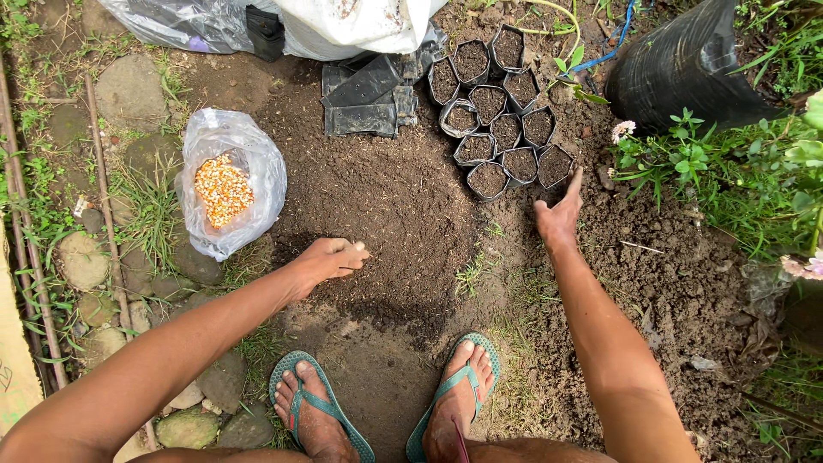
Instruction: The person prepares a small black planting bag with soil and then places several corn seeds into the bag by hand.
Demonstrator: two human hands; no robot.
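1. The soil heap [386,206] fills the middle ground, loose and dark.
2. A clear bag of corn kernels [225,189] lies open at the left.
3. Filled black seedling bags [506,129] cluster at the far right; sowing seems in hand.
4. The right hand [559,214] points a finger just beside the nearest bag.
5. The left hand [330,257] looks loosely cupped, possibly holding kernels; next, one must drop cleanly.

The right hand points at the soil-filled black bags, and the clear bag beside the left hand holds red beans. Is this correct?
Not quite. In the head view the clear bag holds yellow corn kernels, not red beans. The right hand does point at the soil-filled black bags.
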